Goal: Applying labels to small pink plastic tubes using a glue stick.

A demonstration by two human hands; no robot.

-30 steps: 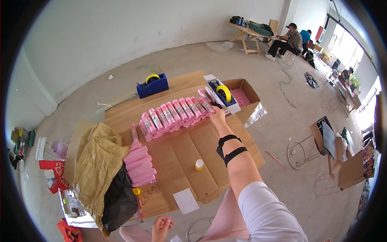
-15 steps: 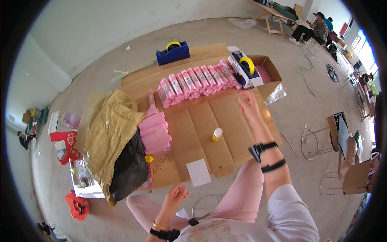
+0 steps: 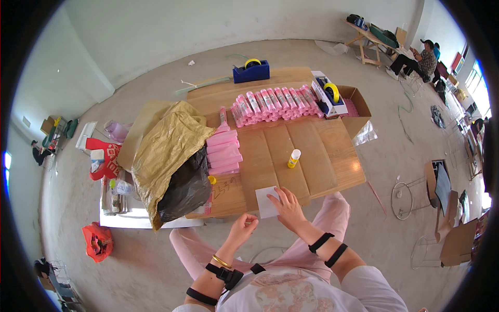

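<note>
From where I stand, the seated worker's two hands are apart from each other at the near edge of the table (image 3: 351, 169). The right hand (image 3: 291, 210) has its fingers spread over a small white sheet (image 3: 264, 204), its tips reaching onto the paper; whether they press on it or only hover, I cannot tell. The left hand (image 3: 243, 229) hangs just left of the sheet and closer to the body, fingers loosely curled; what may be tucked inside them I cannot make out. A gold bangle (image 3: 222, 261) circles that wrist, and black straps (image 3: 337, 256) wrap both forearms.

Straight ahead of the right hand, a white-and-yellow stick (image 3: 294, 159) stands on flattened brown cardboard (image 3: 260, 156). Ahead of the left hand and a little to its left lie plain pink rolls (image 3: 223, 152), stacked together, with a yellow cap (image 3: 212, 180) just on their near side. Further left of that hand, a crumpled gold bag (image 3: 174, 140) slumps against a black bag (image 3: 184, 187).

Well beyond both hands runs a row of labelled pink rolls (image 3: 278, 103), piled side by side. Past them sits a blue tape dispenser (image 3: 251, 73); off the row's right end, a second dispenser (image 3: 326, 105) rests in a white box, beside an open carton (image 3: 358, 125).
</note>
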